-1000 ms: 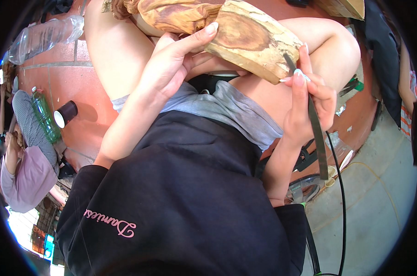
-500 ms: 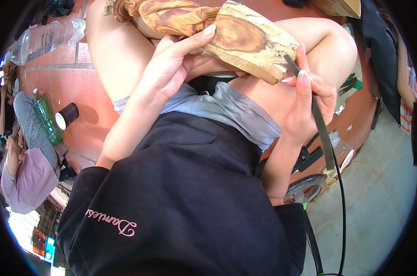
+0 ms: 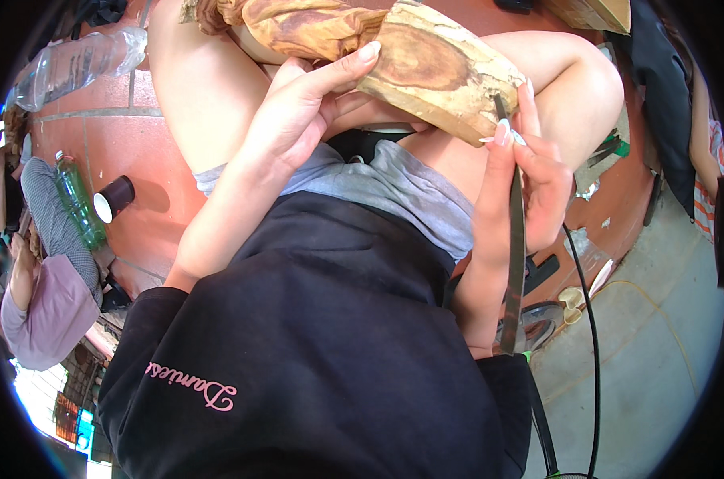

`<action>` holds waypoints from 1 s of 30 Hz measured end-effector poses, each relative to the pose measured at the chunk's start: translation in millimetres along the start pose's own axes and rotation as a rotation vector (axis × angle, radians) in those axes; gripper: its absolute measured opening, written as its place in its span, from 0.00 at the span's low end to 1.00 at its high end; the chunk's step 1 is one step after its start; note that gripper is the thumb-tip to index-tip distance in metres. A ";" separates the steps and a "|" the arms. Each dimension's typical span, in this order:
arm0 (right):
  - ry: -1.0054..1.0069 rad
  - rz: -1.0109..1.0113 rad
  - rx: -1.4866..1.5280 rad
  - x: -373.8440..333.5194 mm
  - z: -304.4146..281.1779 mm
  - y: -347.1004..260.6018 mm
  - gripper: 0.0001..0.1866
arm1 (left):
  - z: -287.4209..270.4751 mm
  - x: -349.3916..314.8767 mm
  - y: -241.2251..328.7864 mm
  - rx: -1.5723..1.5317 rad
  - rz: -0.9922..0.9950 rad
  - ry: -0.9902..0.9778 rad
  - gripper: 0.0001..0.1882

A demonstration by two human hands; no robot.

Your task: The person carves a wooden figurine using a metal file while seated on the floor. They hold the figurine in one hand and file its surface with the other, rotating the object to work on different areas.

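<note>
A carved piece of wood (image 3: 427, 68) lies across above my lap. Its left part has twisting, reddish-brown carved folds; its right end is a pale block with a dark oval of grain and a small pit near the edge. My left hand (image 3: 302, 108) grips it from below, thumb on the near edge of the block. Pinched in my right hand (image 3: 529, 180) is a long, flat, dark metal tool (image 3: 516, 255), its narrow tip at the pit. Its other end points back along my right forearm. Fingertips of that hand also rest by the block's right end.
On the tiled floor to the left are a clear plastic bottle (image 3: 82, 68), a green bottle (image 3: 78, 199) and a dark cup (image 3: 114, 199) on its side. Another person (image 3: 54, 311) sits at far left. A black cable (image 3: 592, 335) runs down at right, near a cardboard box (image 3: 593, 12) farther up.
My right hand has turned, swinging the tool's rear end leftward and down toward my forearm, while the tip stays at the pit. The wood has shifted very slightly right.
</note>
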State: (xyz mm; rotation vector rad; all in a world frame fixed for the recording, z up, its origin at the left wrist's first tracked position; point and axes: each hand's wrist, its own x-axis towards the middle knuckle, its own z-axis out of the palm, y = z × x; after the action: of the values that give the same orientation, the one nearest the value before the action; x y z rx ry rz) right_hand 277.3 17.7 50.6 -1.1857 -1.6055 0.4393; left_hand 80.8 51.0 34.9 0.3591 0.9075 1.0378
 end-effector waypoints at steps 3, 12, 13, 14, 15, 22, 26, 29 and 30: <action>0.064 0.081 0.039 -2.1 3.9 -2.2 0.09 | -3.3 2.1 -1.5 -0.015 0.019 -0.019 0.22; 0.119 0.243 0.377 -2.8 0.8 10.3 0.06 | -7.4 4.8 -4.0 0.035 0.015 0.053 0.21; 0.126 0.259 0.406 -3.0 1.2 10.2 0.06 | -6.6 4.6 -3.6 0.025 0.010 0.044 0.21; 0.130 0.275 0.435 -2.9 1.4 10.3 0.05 | -5.6 3.8 -3.2 0.014 0.006 0.036 0.21; 0.126 0.254 0.438 -3.3 0.3 12.5 0.05 | -4.6 3.1 -2.6 0.002 0.000 0.028 0.21; 0.095 0.118 0.344 -0.5 -2.3 12.6 0.08 | -0.2 1.3 -0.2 -0.004 0.010 0.000 0.21; 0.084 0.108 0.290 -0.6 -1.0 8.9 0.09 | -1.1 1.9 -1.9 0.015 0.027 0.023 0.20; 0.042 0.207 0.223 2.4 -4.3 -3.0 0.09 | -1.7 2.2 -3.0 0.004 0.027 0.035 0.20; 0.029 0.241 0.207 4.6 -5.3 -6.9 0.09 | -2.1 2.2 -3.5 -0.004 0.025 0.037 0.20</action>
State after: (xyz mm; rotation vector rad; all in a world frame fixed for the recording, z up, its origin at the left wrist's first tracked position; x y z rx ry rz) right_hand 278.9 17.1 60.2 -1.2240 -1.3602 0.7223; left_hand 81.5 50.9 30.3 0.3492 0.9359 1.0722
